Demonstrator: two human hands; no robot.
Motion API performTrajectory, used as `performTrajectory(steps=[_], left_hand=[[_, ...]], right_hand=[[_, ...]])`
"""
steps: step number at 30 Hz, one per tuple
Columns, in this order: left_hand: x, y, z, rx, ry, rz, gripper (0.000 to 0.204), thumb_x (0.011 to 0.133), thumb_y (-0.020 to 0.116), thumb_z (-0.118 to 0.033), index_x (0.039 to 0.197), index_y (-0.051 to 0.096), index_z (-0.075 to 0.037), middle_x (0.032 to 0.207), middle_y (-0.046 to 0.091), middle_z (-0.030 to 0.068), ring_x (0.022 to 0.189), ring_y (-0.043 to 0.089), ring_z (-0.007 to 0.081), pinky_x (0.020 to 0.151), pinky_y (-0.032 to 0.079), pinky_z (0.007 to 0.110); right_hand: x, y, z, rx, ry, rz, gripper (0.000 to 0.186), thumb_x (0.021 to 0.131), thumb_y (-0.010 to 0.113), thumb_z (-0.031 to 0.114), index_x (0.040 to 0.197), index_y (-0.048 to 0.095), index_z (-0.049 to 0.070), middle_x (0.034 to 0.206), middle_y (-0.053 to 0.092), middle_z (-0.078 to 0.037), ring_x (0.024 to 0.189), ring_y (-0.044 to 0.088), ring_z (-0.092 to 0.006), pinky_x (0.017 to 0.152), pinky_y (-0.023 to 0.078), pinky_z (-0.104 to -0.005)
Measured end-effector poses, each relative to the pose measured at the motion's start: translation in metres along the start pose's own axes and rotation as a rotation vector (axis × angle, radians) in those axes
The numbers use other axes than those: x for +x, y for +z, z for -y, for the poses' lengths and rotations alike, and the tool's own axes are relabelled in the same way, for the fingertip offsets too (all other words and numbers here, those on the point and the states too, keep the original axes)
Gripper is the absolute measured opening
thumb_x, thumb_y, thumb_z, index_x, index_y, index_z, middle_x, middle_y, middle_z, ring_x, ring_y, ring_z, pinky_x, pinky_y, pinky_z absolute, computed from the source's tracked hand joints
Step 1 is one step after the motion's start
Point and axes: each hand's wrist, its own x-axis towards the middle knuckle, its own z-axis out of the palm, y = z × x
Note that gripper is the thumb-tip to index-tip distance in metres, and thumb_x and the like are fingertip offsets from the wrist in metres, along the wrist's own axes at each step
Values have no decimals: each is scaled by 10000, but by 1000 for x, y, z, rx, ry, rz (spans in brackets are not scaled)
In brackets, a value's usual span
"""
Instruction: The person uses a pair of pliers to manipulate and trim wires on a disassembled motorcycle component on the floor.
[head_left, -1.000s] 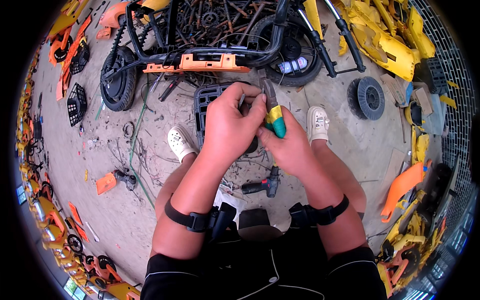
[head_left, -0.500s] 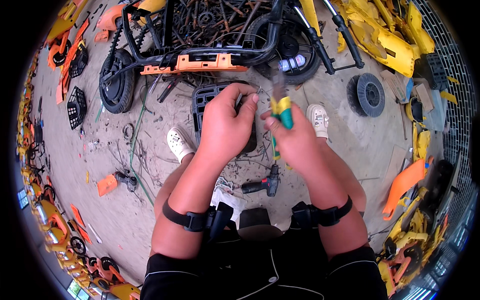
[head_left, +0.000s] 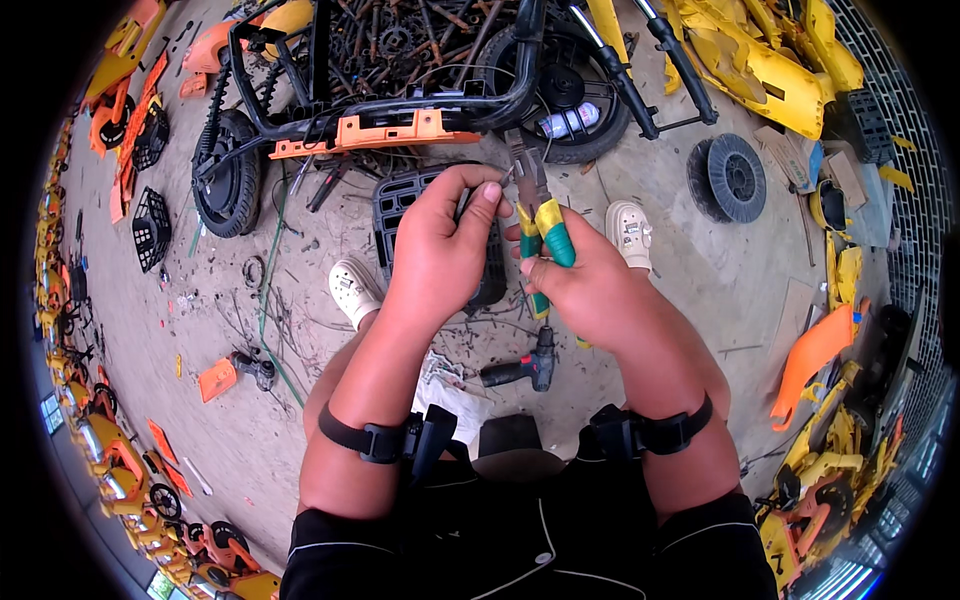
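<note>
The pliers [head_left: 540, 225], with yellow and green grips, stand nearly upright in the person's right hand [head_left: 590, 290], held out in front of the chest above the knees. That hand is closed around the grips, fingers wrapped tight, and the metal nose points up toward the black frame [head_left: 400, 105] of a stripped ride-on vehicle lying on the floor ahead. The left hand [head_left: 440, 250] sits just beside it, thumb and fingers pinched together on something small right at the nose of the pliers; what it holds is too small to tell. Behind the left hand a black plastic grille panel [head_left: 395, 200] lies flat on the concrete floor [head_left: 250, 420]. Below the hands, between the person's white shoes [head_left: 352, 288], a dark cordless drill [head_left: 520, 368] lies on its side among bits of wire. An orange plastic strip [head_left: 370, 133] runs along the frame's lower edge. A loose black wheel [head_left: 727, 178] rests to the right, and yellow body shells [head_left: 760, 60] are piled beyond it. Black straps circle both forearms.
</note>
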Motion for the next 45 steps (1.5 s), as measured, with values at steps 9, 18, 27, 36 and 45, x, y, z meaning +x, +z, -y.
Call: performTrajectory(steps=[9,18,27,36,45], left_hand=[[1,4,-3,-8,9,-10,184,1040,598,-138,1156,649,-4,907,675,33,841,620,80,766,518,247],[3,1,7,57,109,-76,176,989,655,-145,1098,678,-8,901,704,109,783,629,139,731,514,295],[2,-3,-1,182,88,-102,179,951,690,-139,1070,706,-6,927,714,134,779,654,186,724,518,307],[1,-3,-3,295,144,-142,156,901,705,-94,1032,719,-10,938,719,148,785,694,258,698,533,329],[0,0,1,310,157,-170,155,880,715,-88,1014,710,-10,948,719,151,789,701,295,695,545,349]], right_hand=[[2,-1,-6,3,4,11,361,910,618,62,1265,559,36,1057,689,-120,974,681,-243,867,518,-366],[1,1,-4,-82,-50,6,356,913,631,83,1259,556,44,1049,675,-162,967,671,-342,853,509,-417],[1,2,0,-184,-100,-12,416,921,624,60,1321,513,35,1112,691,-158,1026,677,-354,877,517,-421],[3,4,-5,-359,-119,-60,480,914,636,66,1371,491,34,1128,691,-173,1048,670,-380,886,517,-424],[3,5,-2,-202,-68,8,443,915,645,80,1336,513,37,1100,689,-137,1012,679,-329,875,515,-403]])
